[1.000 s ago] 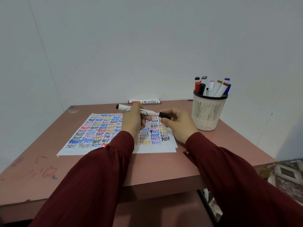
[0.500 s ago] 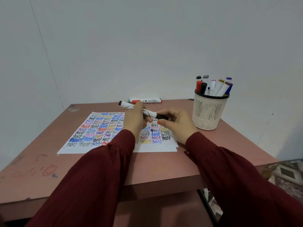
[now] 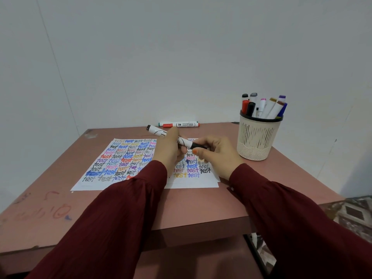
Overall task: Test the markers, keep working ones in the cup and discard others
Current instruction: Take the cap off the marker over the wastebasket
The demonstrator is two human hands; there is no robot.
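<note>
Sleeves (image 3: pixel 120 218), dark red, fill the near edge over the pink worktop (image 3: pixel 201 204). Left hand (image 3: pixel 169 151) grips the white barrel of a marker (image 3: pixel 157 131) mid-length, holding it roughly level above the test sheet (image 3: pixel 120 158); right hand (image 3: pixel 218 156) pinches its black cap (image 3: pixel 198 146) at the right end. Cannot tell whether the cap is fully seated. The marker looks light, stiff and made of smooth plastic, probably slippery: wrap the barrel, pinch the cap, work straight along the axis. The sheet is covered in coloured "test" words. Farther right, a cream slotted cup (image 3: pixel 257 137) holds several upright pens (image 3: pixel 265 106). At the back edge, two whiteboard markers (image 3: pixel 179 124) lie flat together, well apart from the cup.
</note>
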